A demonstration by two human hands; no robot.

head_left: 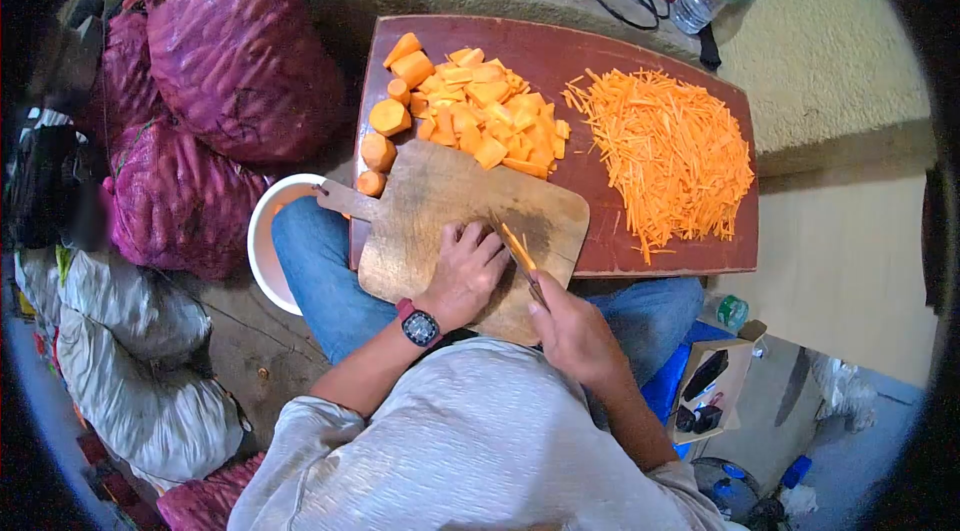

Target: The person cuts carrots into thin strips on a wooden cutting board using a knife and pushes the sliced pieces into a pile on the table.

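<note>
Wooden board [425, 196]: left hand [470, 271] curled, right hand [577, 331] grips knife [537, 288].

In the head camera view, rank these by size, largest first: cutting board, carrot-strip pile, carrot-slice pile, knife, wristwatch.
1. Cutting board
2. Carrot-strip pile
3. Carrot-slice pile
Smallest, unranked: knife and wristwatch; the right hand covers part of the knife.
</note>
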